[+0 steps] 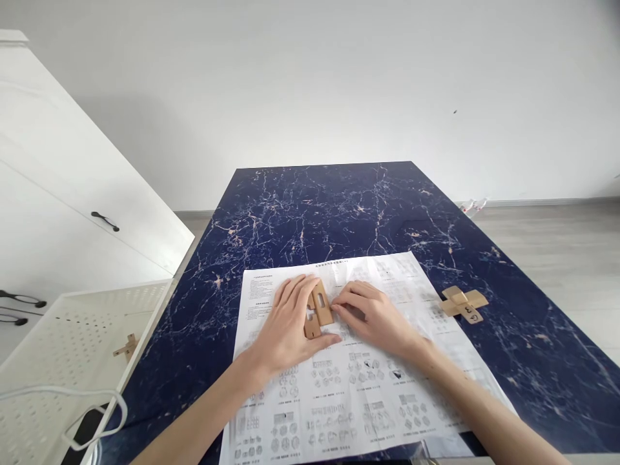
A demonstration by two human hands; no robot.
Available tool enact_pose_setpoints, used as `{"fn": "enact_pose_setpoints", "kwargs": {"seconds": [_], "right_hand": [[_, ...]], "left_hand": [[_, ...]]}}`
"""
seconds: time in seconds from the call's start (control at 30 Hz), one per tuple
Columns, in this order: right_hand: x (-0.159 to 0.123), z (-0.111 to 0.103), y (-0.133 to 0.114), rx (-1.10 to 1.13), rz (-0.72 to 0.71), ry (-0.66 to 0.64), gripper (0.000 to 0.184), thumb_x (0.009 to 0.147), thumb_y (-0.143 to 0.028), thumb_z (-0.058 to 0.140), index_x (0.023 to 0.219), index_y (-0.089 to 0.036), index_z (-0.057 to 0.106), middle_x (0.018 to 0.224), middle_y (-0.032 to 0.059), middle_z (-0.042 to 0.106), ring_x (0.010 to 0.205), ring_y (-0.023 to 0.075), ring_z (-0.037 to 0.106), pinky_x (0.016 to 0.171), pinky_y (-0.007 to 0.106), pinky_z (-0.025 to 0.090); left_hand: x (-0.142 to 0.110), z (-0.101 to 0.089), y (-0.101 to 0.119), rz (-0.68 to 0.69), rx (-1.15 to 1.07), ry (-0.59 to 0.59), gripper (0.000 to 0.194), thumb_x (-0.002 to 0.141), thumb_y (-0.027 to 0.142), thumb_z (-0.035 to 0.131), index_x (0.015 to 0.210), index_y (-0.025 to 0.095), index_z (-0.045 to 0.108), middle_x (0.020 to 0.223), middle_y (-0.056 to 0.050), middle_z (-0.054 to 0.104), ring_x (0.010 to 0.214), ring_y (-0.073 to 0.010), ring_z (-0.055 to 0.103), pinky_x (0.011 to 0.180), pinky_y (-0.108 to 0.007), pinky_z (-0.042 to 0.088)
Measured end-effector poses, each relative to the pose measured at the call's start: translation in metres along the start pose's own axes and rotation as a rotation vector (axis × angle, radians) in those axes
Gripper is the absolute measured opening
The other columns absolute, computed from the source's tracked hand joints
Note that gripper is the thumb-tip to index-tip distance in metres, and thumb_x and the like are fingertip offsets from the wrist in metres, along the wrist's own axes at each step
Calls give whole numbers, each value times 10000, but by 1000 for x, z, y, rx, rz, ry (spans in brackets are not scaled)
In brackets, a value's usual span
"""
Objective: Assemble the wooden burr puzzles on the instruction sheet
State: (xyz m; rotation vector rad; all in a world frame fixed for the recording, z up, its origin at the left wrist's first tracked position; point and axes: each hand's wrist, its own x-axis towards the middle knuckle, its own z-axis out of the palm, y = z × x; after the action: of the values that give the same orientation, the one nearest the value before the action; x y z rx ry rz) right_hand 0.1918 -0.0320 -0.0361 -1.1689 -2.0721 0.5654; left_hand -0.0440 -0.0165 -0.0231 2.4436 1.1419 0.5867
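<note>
Two flat wooden puzzle pieces lie side by side on a printed paper sheet (pixel 339 368). The right-hand slotted piece (pixel 326 316) has a long opening; beside it is a notched piece (pixel 312 328), partly covered by fingers. My left hand (pixel 285 323) curves round them from the left, fingers along the far side and thumb stretched below, holding them. At the slotted piece's right edge is my right hand (pixel 371 313), its fingers curled and pinched. Whether those fingertips grip anything is hidden.
On the sheet's right edge rests a cross-shaped wooden puzzle (pixel 464 302) with marks on it. The dark blue marbled table (pixel 329 213) reaches toward the wall. At left, a white perforated bin (pixel 53 336) holds another wooden cross (pixel 128 347), near a white cable (pixel 62 389).
</note>
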Motion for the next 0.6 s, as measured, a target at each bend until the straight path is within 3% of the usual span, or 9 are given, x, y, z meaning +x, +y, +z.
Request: {"fn": "enact_pose_setpoints", "kwargs": {"seconds": [0.23,0.6], "right_hand": [[1,-1,-2,-15,13,-8,153,1080,-222,582,1023,-235,724,987,60,742,910,227,680,831,406,557],[2,-2,-3,-21,36,-25,172,1089,-211,563,999,-233,707,981,54,748,903,224,675,825,405,549]], "left_hand": [[2,-3,1,-61,-82,-49,899,869,573,854,1572,339,344,1526,-119,562,1440,-379,496,1177,-584,470],[3,-3,0,-57,-91,-41,844,861,569,863,1530,319,413,1485,-125,581,1392,-386,525,1153,-596,472]]}}
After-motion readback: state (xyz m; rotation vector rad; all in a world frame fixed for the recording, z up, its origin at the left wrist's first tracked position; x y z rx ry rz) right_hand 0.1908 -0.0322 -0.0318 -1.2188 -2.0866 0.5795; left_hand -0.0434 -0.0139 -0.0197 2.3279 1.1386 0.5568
